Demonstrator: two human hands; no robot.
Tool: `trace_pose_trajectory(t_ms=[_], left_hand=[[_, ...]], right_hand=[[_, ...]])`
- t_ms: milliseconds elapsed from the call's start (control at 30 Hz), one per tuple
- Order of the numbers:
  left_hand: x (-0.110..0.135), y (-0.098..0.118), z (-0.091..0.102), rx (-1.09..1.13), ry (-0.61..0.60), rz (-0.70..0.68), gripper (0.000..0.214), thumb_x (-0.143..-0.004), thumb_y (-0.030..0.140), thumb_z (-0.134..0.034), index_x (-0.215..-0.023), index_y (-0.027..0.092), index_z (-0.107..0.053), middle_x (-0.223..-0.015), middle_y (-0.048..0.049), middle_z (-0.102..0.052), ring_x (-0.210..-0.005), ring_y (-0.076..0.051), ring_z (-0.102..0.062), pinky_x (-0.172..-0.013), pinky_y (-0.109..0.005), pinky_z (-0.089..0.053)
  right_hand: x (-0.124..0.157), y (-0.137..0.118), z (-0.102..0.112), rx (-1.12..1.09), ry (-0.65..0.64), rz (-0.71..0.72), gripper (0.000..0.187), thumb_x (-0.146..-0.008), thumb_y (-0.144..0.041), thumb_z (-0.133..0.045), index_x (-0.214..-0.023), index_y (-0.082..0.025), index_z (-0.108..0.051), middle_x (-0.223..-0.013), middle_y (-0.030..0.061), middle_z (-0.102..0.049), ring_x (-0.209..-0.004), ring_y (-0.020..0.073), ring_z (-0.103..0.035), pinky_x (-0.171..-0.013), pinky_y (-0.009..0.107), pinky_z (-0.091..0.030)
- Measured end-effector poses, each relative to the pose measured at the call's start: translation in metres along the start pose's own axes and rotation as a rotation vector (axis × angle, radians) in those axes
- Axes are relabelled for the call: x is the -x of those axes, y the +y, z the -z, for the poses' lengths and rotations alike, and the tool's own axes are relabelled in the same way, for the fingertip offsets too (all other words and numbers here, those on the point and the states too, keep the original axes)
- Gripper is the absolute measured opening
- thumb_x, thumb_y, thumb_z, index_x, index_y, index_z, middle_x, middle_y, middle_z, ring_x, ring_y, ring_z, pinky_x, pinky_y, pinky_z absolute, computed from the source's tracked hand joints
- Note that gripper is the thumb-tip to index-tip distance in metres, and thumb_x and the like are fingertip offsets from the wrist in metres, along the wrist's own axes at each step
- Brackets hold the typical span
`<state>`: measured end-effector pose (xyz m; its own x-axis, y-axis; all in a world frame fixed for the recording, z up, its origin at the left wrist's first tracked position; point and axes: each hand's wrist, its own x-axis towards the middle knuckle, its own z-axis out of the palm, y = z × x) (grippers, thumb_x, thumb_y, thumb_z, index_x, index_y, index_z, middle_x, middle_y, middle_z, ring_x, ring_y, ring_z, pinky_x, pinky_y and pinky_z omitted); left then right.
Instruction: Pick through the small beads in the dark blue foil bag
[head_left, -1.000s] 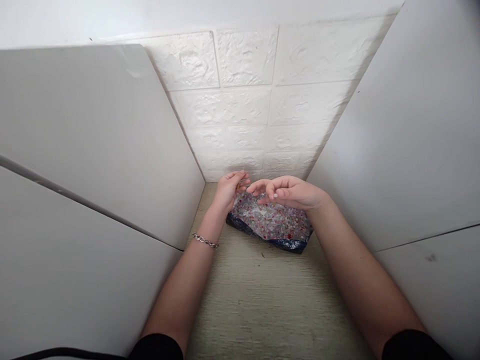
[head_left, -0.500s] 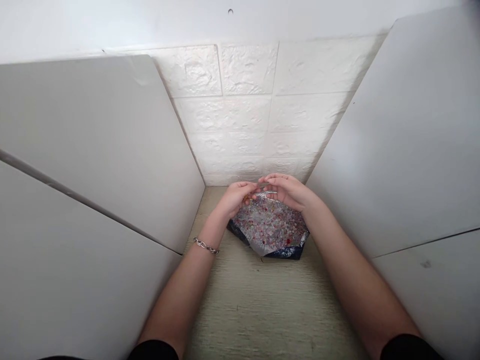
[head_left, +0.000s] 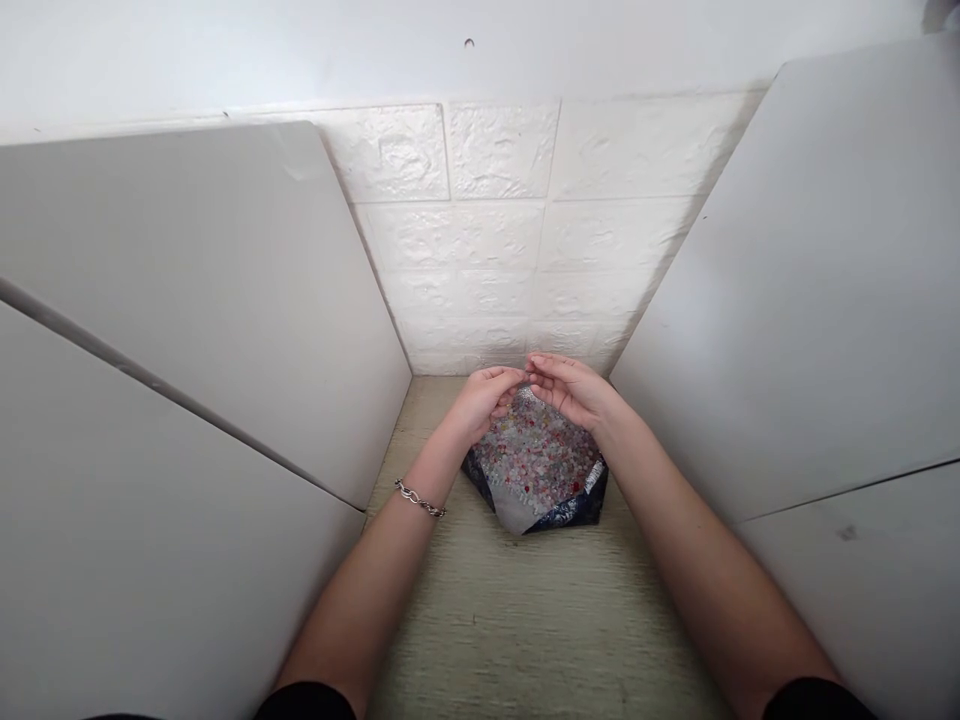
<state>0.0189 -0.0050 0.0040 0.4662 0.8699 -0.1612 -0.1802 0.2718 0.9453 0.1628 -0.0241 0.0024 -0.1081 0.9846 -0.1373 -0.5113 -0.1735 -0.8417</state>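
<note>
Many small beads (head_left: 536, 455), mostly pale pink, lilac and clear with a few red and yellow ones, lie heaped in an opened dark-blue and silver pouch (head_left: 576, 510). Over its far edge, my left hand (head_left: 484, 402) has thumb and forefinger pinched together. My right hand (head_left: 571, 390) also pinches, its fingertips almost touching those of the left. What sits between the fingertips is too small to make out. A silver chain bracelet (head_left: 420, 499) circles my left wrist.
The pouch rests on a greenish wood-grain surface (head_left: 502, 620). Tall grey-white panels stand at the left (head_left: 225, 260) and right (head_left: 810, 290), narrowing the space. Behind is a white brick-textured wall (head_left: 499, 235).
My fingertips have come closer together, the right hand shifting slightly left. The pouch's near edge looks a little differently folded, and the whole view has tilted slightly.
</note>
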Motion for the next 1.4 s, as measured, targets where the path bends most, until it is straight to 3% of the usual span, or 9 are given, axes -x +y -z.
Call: trace_pose_trajectory(t_ms=[400,1133,1400], left_hand=[[-0.0010,-0.0001,0.0013,0.025,-0.010,-0.028,0.021,-0.060,0.030,-0.069,-0.066,0.012,-0.062,-0.054,0.0027,-0.047,-0.043,0.000,-0.034,-0.036,-0.015,-0.015],[-0.0016,-0.0002,0.0016,0.018,-0.005,-0.025,0.019,-0.063,0.030,-0.067,-0.065,0.012,-0.062,-0.050,0.0034,-0.046,-0.042,0.000,-0.035,-0.037,-0.016,-0.018],[-0.0014,0.0006,0.0008,0.016,-0.001,-0.021,0.019,-0.063,0.029,-0.066,-0.065,0.011,-0.061,-0.052,0.0032,-0.046,-0.042,0.000,-0.037,-0.037,-0.015,-0.018]], right_hand=[[-0.0005,0.0033,-0.0031,-0.026,-0.059,-0.026,0.008,-0.067,-0.016,-0.068,-0.074,-0.015,-0.065,-0.070,-0.0008,-0.065,-0.063,0.0055,-0.060,-0.063,0.013,-0.052],[-0.0012,0.0081,0.0001,-0.054,-0.076,0.007,0.012,-0.067,-0.018,-0.068,-0.077,-0.018,-0.060,-0.070,-0.0028,-0.063,-0.065,0.0057,-0.060,-0.069,0.017,-0.053],[-0.0006,0.0077,-0.0013,-0.068,-0.057,-0.008,0.011,-0.069,-0.015,-0.066,-0.078,-0.017,-0.059,-0.069,-0.0021,-0.064,-0.063,0.0055,-0.060,-0.065,0.015,-0.053]])
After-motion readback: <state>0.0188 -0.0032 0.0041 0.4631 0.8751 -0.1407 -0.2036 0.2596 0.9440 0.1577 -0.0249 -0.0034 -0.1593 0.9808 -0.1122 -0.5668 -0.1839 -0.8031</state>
